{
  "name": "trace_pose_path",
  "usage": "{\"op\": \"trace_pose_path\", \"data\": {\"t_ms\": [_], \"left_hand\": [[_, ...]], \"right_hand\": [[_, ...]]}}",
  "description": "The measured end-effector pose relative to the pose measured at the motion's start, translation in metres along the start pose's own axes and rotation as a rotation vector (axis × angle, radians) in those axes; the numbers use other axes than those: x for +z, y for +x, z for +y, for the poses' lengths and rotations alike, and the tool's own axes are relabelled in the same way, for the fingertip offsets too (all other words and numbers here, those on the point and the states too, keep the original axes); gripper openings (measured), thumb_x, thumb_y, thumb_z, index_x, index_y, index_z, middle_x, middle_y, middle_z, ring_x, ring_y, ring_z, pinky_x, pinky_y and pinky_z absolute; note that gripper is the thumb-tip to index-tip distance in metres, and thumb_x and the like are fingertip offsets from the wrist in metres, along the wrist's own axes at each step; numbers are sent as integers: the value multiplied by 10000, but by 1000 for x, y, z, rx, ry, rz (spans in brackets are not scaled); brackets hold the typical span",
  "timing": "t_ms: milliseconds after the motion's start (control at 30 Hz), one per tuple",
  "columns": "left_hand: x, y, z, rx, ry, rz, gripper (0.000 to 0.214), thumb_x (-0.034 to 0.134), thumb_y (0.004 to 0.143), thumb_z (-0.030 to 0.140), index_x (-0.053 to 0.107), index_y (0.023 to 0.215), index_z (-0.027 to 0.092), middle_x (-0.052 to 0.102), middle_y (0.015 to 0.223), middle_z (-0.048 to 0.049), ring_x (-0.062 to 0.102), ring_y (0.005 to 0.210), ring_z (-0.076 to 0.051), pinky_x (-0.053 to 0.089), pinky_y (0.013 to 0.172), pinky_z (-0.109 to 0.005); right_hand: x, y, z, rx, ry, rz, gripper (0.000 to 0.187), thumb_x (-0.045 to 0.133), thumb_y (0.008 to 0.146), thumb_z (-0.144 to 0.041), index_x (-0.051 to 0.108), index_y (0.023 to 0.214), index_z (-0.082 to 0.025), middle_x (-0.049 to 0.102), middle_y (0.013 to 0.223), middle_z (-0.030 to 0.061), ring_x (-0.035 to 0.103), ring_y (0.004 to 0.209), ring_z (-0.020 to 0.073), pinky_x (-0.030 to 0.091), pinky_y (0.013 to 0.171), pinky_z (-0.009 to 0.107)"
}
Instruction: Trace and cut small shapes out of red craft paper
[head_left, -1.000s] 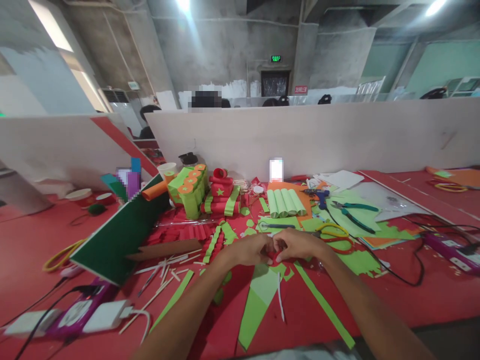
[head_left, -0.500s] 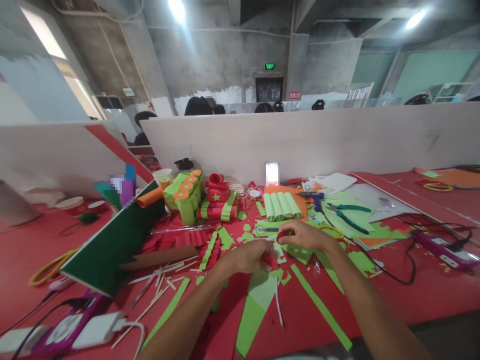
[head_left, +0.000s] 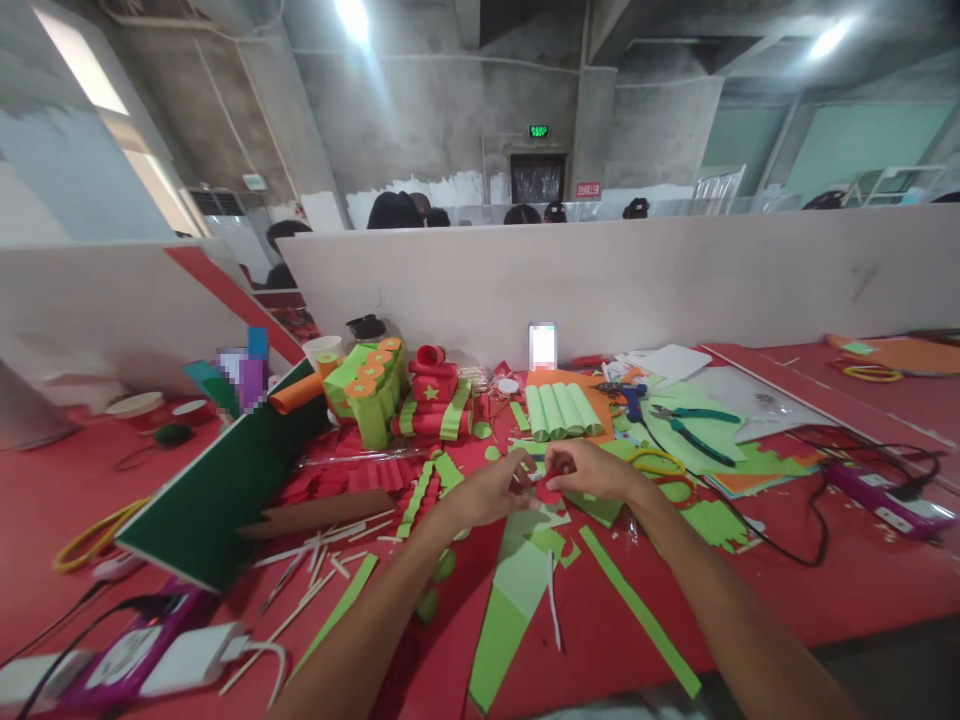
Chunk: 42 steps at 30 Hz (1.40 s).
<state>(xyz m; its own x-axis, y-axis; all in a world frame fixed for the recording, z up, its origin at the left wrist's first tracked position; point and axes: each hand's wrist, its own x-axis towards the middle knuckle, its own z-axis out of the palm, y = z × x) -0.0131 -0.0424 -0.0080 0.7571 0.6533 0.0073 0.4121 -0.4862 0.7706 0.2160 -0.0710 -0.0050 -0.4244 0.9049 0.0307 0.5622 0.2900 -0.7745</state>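
Observation:
My right hand (head_left: 589,472) pinches a small red paper piece (head_left: 549,488) above the middle of the table. Close to its left is my left hand (head_left: 491,492), fingers bent and apart near the edge of the red piece; whether they touch it is hard to see. Beneath both hands lie green paper scraps (head_left: 600,508) and a long light-green paper piece (head_left: 514,590) that widens towards its middle. A thin white strip (head_left: 553,605) rests on that piece. Just past the hands stands a row of pale green paper rolls (head_left: 562,410) on orange paper.
Teal-handled pliers (head_left: 694,430), a blue glue gun (head_left: 632,395) and yellow-handled scissors (head_left: 658,460) lie to the right. Red and green paper models (head_left: 435,400) stand at back left. A dark green board (head_left: 225,490), wooden sticks (head_left: 311,590) and a purple power strip (head_left: 135,650) are left.
My hands have drawn closer together. My right hand moved slightly left with the red paper piece; my left hand rose a little, and its fingers spread.

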Motion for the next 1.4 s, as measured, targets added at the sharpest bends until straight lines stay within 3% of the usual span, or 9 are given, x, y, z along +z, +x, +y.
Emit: {"op": "trace_pose_path", "data": {"t_ms": [133,300,433,667,900,1067,1167,1267,1400], "left_hand": [[-33,-14,-10,-19,318,-64,310,717,711,279,591,982,197,610,989,-46,577,896,-222,434,741,-295],[-53,-23,-20,-142,386,-140,349,694,683,230,611,1021,194,612,1048,-57,582,908,-231,433,711,-289],[-52,-21,-20,-157,388,-189,251,666,692,237,624,935,189,621,971,-44,586,826,-210,418,646,-276],[-49,-19,-27,-134,312,-205,302,615,663,194,610,965,198,622,936,-32,585,790,-198,419,614,-257],[-50,-21,-26,-125,256,-180,210,598,645,170,551,847,205,596,788,3,564,687,-177,382,562,-244],[-58,-23,-13,-17,120,-75,91,578,772,247,560,840,189,618,821,-16,569,719,-167,425,626,-252],[-59,-23,-2,19,-97,-67,184,564,853,358,564,844,174,627,775,-19,600,714,-161,465,666,-264],[-50,-18,1,-14,-248,-15,275,596,855,439,568,866,166,644,743,-22,615,678,-153,476,649,-268],[-30,-6,-8,-84,-328,1,266,651,812,403,572,846,151,649,701,-23,606,625,-141,468,607,-263]], "right_hand": [[-27,-14,8,72,-143,36,102,657,754,-201,605,841,-192,665,778,17,609,713,178,413,603,236],[-42,-22,17,141,-275,42,81,655,714,-155,620,781,-187,627,720,8,572,645,166,371,568,231],[-41,-23,16,156,-321,37,47,661,730,-179,643,770,-195,651,744,15,591,673,177,368,578,236],[-49,-24,10,143,-364,99,103,646,795,-294,698,809,-207,682,872,53,613,740,204,412,652,280],[-42,-19,-7,70,-97,134,160,662,818,-349,708,849,-199,732,851,59,661,778,209,467,682,291],[-29,-16,-17,70,81,109,212,690,806,-393,661,849,-187,711,782,37,640,682,174,460,607,268],[-23,-14,-21,59,149,88,236,674,826,-416,644,832,-182,703,768,34,616,650,160,446,576,256],[-16,-9,-24,-4,188,36,255,715,799,-423,656,812,-175,704,789,39,632,721,175,468,643,265],[0,-1,-24,-61,166,19,257,744,771,-425,677,807,-179,695,881,44,643,850,202,478,770,292]]}}
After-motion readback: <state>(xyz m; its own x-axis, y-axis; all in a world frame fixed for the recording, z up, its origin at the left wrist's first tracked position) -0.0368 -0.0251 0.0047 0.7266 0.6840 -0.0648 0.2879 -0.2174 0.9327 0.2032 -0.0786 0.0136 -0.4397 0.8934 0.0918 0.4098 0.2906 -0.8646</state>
